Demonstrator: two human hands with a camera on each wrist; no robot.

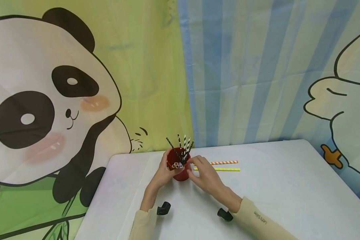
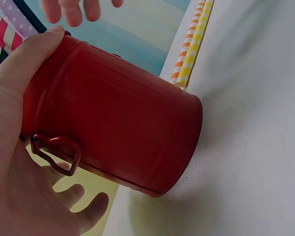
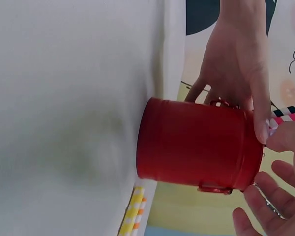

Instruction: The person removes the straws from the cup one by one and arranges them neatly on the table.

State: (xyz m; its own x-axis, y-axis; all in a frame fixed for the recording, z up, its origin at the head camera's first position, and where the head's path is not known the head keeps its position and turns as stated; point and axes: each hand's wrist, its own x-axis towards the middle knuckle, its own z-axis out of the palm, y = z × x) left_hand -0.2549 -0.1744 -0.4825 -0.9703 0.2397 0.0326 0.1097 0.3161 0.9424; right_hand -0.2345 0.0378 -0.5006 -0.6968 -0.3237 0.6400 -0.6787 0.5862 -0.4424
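A red metal bucket (image 1: 181, 176) with small side handles stands on the white table. My left hand (image 1: 162, 174) grips it at the rim, thumb over the near edge and fingers round the side. Several black-and-white paper straws (image 1: 174, 149) fan out of the bucket. In the left wrist view, a lavender dotted straw (image 2: 20, 19) and a pink-and-white striped straw (image 2: 6, 32) also poke out. My right hand (image 1: 207, 175) is at the bucket's right side, fingers loosely bent near the rim. The right wrist view shows nothing held between the right fingers (image 3: 263, 196).
An orange-striped straw (image 1: 228, 162) and a yellow dotted straw (image 1: 228, 169) lie side by side on the table (image 1: 276, 186), right of the bucket. Black curved pieces (image 1: 164, 208) sit by both sleeves. A printed curtain (image 1: 150, 83) hangs behind the table.
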